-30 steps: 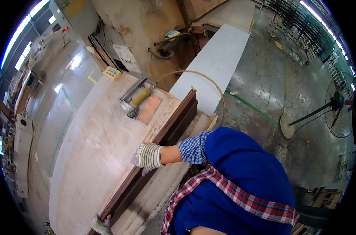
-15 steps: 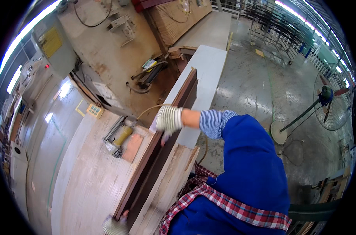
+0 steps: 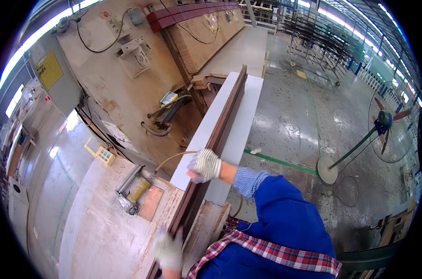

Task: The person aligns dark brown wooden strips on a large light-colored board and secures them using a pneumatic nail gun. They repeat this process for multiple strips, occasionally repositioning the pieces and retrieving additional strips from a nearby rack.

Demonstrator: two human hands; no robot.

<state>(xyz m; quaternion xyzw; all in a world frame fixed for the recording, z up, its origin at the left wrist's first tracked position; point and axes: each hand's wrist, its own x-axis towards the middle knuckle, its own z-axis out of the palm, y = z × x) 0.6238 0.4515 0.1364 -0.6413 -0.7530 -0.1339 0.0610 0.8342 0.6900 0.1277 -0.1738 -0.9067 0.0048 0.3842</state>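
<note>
A long dark-brown wooden strip (image 3: 225, 116) with a grooved profile runs lengthwise over the bench and far beyond it. My right hand (image 3: 206, 166), in a striped knit glove, is closed over its middle, fingers wrapped over the far-left edge. My left hand (image 3: 168, 251), also gloved, lies against the strip's near part; motion smears its fingers, so its grip is unclear. Left of the strip, a yellow-and-grey nail gun (image 3: 137, 189) with a hose rests on the bench beside a small reddish wooden piece (image 3: 151, 204).
The pale workbench (image 3: 99, 232) extends to the left, with a white board (image 3: 252, 95) under the strip's far part. A large dusty machine (image 3: 104, 60) stands ahead on the left. A power socket block (image 3: 105, 156) sits at the bench's far edge. To the right stands a floor fan (image 3: 383, 122).
The strip now reaches farther away and sits turned more upright on its edge. My left hand has come up along it from the near end, closer to my right hand. The view has shifted slightly.
</note>
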